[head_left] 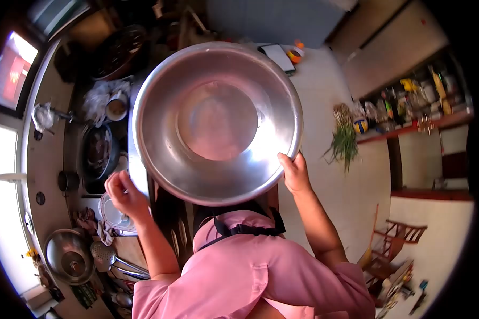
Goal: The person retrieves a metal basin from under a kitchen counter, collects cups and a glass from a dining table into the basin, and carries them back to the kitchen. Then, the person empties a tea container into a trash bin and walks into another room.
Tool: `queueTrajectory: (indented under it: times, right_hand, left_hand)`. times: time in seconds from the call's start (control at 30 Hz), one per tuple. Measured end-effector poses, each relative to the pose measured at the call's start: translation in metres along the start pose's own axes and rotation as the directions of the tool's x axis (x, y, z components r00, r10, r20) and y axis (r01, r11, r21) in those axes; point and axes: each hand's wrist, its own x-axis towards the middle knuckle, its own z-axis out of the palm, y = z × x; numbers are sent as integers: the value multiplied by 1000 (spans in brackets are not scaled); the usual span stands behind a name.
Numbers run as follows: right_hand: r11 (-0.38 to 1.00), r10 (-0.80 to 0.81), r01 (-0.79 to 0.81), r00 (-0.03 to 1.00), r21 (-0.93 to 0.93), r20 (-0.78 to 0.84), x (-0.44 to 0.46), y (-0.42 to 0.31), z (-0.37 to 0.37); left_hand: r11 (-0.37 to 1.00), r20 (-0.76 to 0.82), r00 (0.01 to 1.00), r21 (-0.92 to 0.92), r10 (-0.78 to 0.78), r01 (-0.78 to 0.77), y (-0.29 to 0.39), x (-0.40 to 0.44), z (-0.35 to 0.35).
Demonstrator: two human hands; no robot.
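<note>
A large stainless steel basin [167,125] is held up in front of me, its open side facing the camera; no contents show inside. My right hand [297,174] grips its lower right rim, thumb on the inner side. My left hand [123,195] is raised apart from the basin, fingers curled closed, and nothing visible is in it. Below that hand, near the counter edge, are white plates [110,215]. Just beyond it is a sink with a dark pan [112,151] in it.
On the left counter are a faucet [64,114], a plastic bag [97,98], a metal lid [69,255] and a skimmer [103,254]. To the right, green onions [345,139] hang by a shelf of bottles. A wooden chair [394,239] stands at lower right on the tiled floor [330,207].
</note>
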Motion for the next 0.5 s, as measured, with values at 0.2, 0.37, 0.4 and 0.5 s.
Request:
queueTrajectory:
  times: [0.2,0.37,0.4,0.5]
  right_hand:
    - [950,-280,227,922,-213,-266,-97,-6,-96]
    - [960,-264,194,871,-202,-415,-163,-17,-158]
    - [962,-258,185,860,-203,-441,-172,-17,-169]
    - [974,-223,177,828,-139,-514,-197,-22,-194]
  left_hand:
    - [819,695,477,-566,538,-99,211,-137,75]
    - [807,810,21,-580,586,-115,280,-259,110]
    - [800,810,-36,-585,586,-133,288,-277,117]
    - [786,808,-152,-590,570,-186,324,-306,122]
